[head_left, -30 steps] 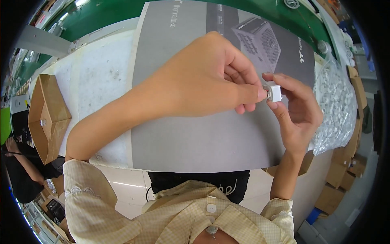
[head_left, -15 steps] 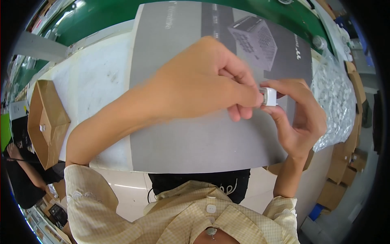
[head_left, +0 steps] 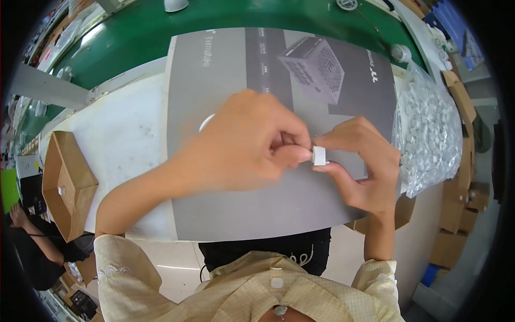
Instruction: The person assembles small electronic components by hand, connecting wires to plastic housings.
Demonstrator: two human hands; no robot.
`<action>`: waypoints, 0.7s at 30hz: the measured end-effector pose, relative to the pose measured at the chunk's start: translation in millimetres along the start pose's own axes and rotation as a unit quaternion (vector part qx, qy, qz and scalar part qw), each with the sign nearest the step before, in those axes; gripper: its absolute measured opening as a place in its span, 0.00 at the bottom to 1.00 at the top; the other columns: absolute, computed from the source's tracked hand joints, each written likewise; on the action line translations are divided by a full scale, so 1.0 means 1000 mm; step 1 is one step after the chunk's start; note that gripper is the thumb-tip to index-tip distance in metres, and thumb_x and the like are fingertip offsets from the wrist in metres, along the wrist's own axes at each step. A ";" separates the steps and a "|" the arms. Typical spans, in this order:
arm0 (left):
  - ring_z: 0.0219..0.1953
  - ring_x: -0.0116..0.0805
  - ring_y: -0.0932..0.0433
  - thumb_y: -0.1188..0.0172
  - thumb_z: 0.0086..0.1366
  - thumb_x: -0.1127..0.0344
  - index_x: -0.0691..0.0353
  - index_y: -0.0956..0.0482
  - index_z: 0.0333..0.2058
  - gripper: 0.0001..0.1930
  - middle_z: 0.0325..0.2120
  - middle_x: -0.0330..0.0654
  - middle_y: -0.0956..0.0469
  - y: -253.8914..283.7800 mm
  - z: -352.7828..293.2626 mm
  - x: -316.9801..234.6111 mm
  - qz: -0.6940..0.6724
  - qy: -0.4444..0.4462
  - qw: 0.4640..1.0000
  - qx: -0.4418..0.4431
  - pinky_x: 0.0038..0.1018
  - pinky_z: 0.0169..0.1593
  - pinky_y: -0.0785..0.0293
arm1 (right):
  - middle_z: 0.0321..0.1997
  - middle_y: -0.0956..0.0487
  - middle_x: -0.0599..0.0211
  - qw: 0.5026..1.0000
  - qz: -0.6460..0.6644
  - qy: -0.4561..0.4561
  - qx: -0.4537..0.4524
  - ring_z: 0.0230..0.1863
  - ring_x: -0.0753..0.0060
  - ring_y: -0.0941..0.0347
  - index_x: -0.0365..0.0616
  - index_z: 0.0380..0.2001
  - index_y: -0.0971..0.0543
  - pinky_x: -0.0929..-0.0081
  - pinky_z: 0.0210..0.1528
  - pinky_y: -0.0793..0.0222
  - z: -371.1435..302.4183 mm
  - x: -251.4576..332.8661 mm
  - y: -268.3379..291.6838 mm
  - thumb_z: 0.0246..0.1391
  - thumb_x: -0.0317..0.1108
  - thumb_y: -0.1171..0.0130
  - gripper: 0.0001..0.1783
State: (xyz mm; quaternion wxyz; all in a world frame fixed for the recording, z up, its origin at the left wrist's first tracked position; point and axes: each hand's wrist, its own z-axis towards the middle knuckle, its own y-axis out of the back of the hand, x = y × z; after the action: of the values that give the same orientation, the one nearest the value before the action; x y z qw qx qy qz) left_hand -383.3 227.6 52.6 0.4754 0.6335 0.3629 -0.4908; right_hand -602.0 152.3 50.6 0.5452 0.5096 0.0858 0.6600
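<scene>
A small white plug-like block [head_left: 319, 155] is pinched between the thumb and index finger of my right hand [head_left: 365, 161], above a grey printed cardboard sheet [head_left: 241, 214]. What looks like a thin pin shows at its right side. My left hand [head_left: 241, 142] reaches in from the left, its thumb and index finger pressed together against the block's left end. Whatever those fingertips hold is hidden. Behind the left hand, a white curved edge [head_left: 206, 123] shows on the sheet; the rest of it is covered.
A clear plastic bag of small white pieces [head_left: 429, 134] lies at the right edge. An open brown cardboard box [head_left: 70, 185] stands at the left. Beyond the sheet runs a green surface [head_left: 225, 16]. Another person's arm [head_left: 43, 241] shows at far left.
Both hands and the white block have shifted left and nearer to me in the picture. The view has tilted, showing more green surface. The white curved edge has come into sight.
</scene>
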 end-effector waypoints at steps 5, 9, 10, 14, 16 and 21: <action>0.25 0.26 0.20 0.35 0.63 0.72 0.67 0.15 0.34 0.05 0.22 0.40 0.18 0.001 0.001 0.002 0.078 0.006 0.996 -0.029 0.22 0.28 0.26 | 0.32 0.18 0.63 0.992 -0.031 -0.115 -0.035 0.32 0.61 0.23 0.39 0.33 0.17 0.70 0.36 0.27 0.000 0.014 -0.011 0.35 0.23 0.27 0.16; 0.24 0.26 0.20 0.35 0.62 0.73 0.68 0.15 0.33 0.04 0.22 0.41 0.18 0.005 0.004 -0.005 -0.021 0.043 0.999 -0.012 0.21 0.29 0.25 | 0.33 0.17 0.62 0.997 -0.062 0.025 -0.035 0.32 0.63 0.23 0.36 0.35 0.18 0.70 0.39 0.28 0.000 -0.001 -0.009 0.38 0.25 0.26 0.17; 0.24 0.26 0.20 0.35 0.62 0.73 0.68 0.16 0.33 0.04 0.23 0.41 0.18 0.007 0.003 -0.010 0.014 0.086 0.996 -0.027 0.21 0.30 0.25 | 0.33 0.17 0.62 0.997 -0.064 0.041 -0.029 0.32 0.64 0.23 0.36 0.35 0.18 0.71 0.39 0.28 -0.001 -0.002 -0.009 0.38 0.24 0.26 0.17; 0.24 0.26 0.20 0.34 0.62 0.72 0.68 0.16 0.32 0.04 0.23 0.41 0.17 0.001 -0.002 -0.005 0.082 0.022 0.996 -0.031 0.21 0.31 0.25 | 0.34 0.17 0.60 0.996 -0.004 -0.092 -0.017 0.35 0.64 0.23 0.35 0.35 0.18 0.72 0.39 0.28 0.000 0.011 -0.010 0.38 0.24 0.26 0.17; 0.25 0.25 0.20 0.34 0.62 0.72 0.68 0.16 0.32 0.04 0.23 0.41 0.17 0.000 -0.004 -0.009 0.069 0.014 0.997 -0.044 0.21 0.31 0.25 | 0.34 0.17 0.57 0.998 0.010 -0.058 -0.020 0.35 0.64 0.23 0.34 0.36 0.18 0.72 0.38 0.28 -0.001 0.008 -0.007 0.39 0.24 0.26 0.17; 0.27 0.24 0.19 0.34 0.63 0.72 0.68 0.17 0.34 0.05 0.24 0.40 0.17 0.006 -0.003 -0.011 -0.027 0.053 0.996 -0.073 0.20 0.30 0.27 | 0.31 0.17 0.63 0.996 0.041 -0.040 -0.069 0.31 0.66 0.23 0.38 0.35 0.16 0.73 0.35 0.28 -0.004 -0.001 -0.015 0.38 0.26 0.24 0.17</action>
State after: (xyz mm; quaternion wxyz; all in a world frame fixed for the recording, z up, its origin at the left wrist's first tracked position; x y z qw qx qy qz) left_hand -379.4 228.9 65.0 0.4876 0.6122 0.4394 -0.4409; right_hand -595.6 158.7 38.6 0.5547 0.4995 -0.0027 0.6654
